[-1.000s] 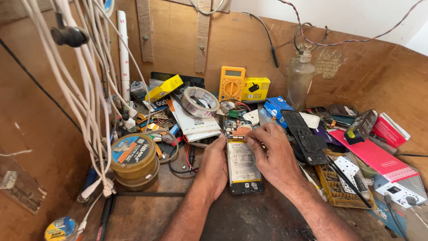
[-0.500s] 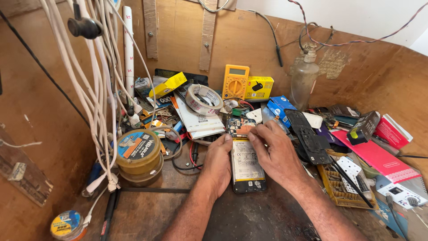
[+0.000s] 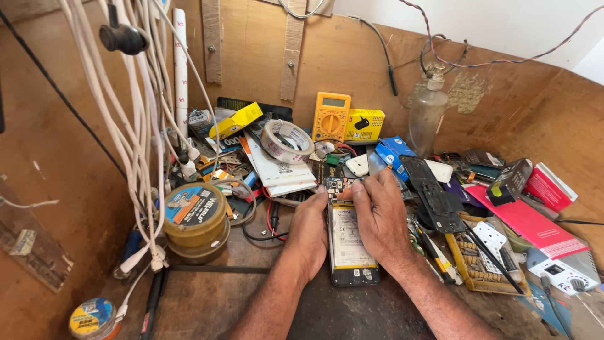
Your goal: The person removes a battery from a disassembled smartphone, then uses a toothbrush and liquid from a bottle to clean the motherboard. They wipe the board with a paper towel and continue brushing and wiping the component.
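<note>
wooden bench (image 3: 207, 302) | plywood back wall (image 3: 352, 69) (scuffed) | white wall (image 3: 503, 25) above | daylight

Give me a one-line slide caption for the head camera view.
Both hands, left hand and right hand, press on an opened phone amid workbench clutter.

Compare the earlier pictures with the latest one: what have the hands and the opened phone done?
The right hand slid across onto the opened phone, its fingertips now up at the circuit board. The left hand stayed against the phone's left edge. The phone, multimeter and tape roll kept their places.
</note>
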